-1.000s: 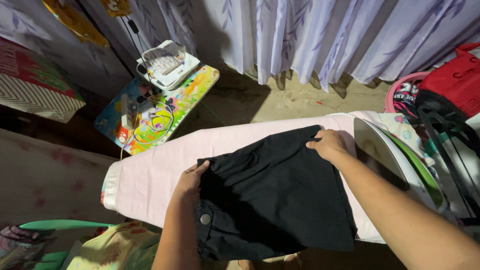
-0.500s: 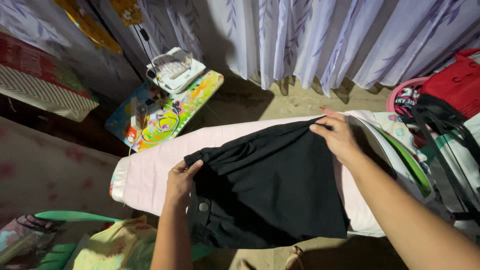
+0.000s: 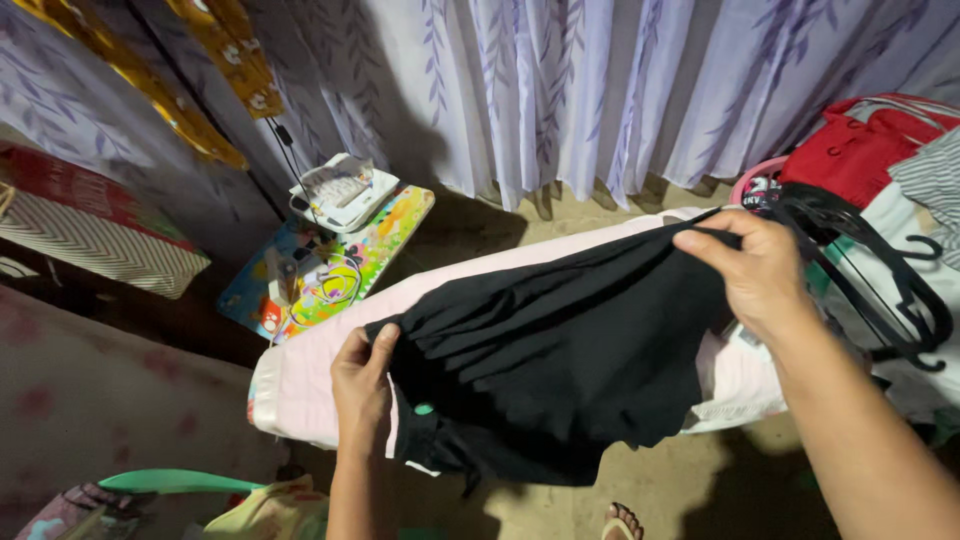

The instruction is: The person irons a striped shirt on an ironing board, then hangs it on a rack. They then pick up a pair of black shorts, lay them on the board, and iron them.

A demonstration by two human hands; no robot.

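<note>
Both grips pinch the black cotton garment (image 3: 560, 350): left hand (image 3: 362, 385) near the pink padded ironing board's (image 3: 300, 375) left end, right hand (image 3: 760, 275) lifting above its right end.

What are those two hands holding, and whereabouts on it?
A black garment: left hand pinches its left edge, right hand its upper right corner.

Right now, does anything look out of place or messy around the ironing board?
Some clutter: tangled cords lie loose on the colourful mat on the floor, and black hangers sit heaped at the board's right end. The black garment both hands hold looks undamaged.
</note>
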